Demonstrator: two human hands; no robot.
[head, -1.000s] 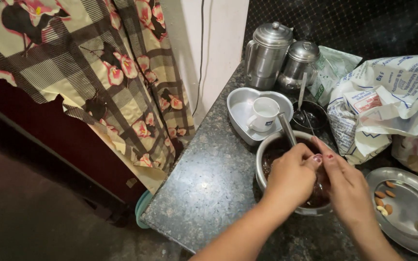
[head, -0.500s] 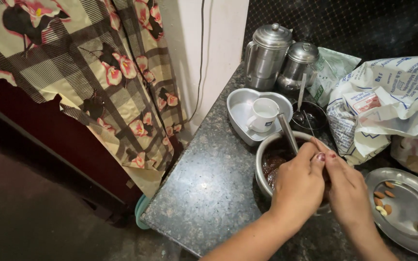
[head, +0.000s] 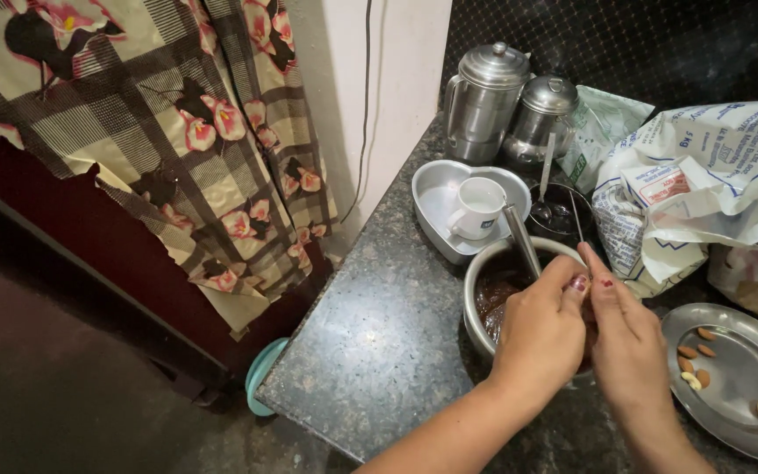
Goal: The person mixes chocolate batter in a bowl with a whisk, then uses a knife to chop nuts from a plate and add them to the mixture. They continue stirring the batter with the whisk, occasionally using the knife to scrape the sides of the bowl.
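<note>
Both my hands hover over a steel bowl of brown batter on the dark granite counter. My left hand is curled above the bowl's middle. My right hand is beside it, and its fingertips meet the left hand's fingertips. Whatever lies between the fingers is hidden. A steel spoon handle sticks up out of the batter at the bowl's far rim and passes behind my left hand.
A heart-shaped tin holding a white cup sits behind the bowl, beside a small dark bowl. Two steel jugs and printed bags stand further back. A steel plate with nuts lies right. Floral curtain hangs left.
Both hands stay over the bowl. My left hand has shifted slightly right, and the fingertips of the two hands have drawn closer together.
</note>
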